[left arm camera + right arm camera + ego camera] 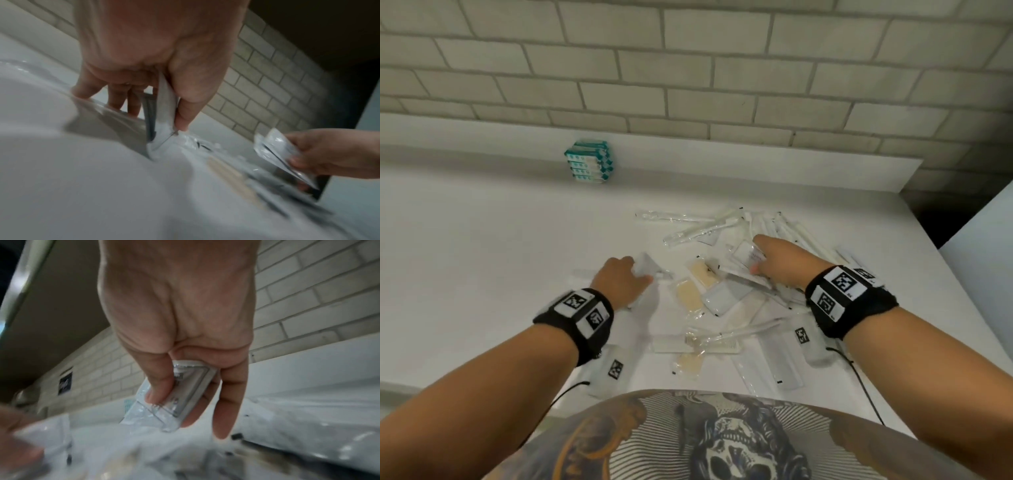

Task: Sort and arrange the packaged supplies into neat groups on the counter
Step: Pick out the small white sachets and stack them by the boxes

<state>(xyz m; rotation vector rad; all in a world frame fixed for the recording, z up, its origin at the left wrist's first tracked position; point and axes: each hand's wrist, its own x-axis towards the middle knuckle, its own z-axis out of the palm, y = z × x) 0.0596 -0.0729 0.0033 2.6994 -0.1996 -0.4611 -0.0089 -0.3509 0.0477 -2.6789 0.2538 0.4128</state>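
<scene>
A loose pile of clear-wrapped packets (726,291) lies on the white counter (482,240): cream bars, white combs, long thin sticks. My left hand (619,279) sits left of the pile and pinches a white flat packet (164,110) between thumb and fingers, its lower edge near the counter. My right hand (780,260) is over the pile's right side and grips a small clear-wrapped packet (185,394) with thumb on top; in the left wrist view the same packet (275,152) shows at right.
A stack of teal and white boxes (589,161) stands at the back against the counter's raised ledge. A brick wall (688,68) rises behind. The counter's right edge (941,246) drops into a dark gap. Bare counter lies to the left.
</scene>
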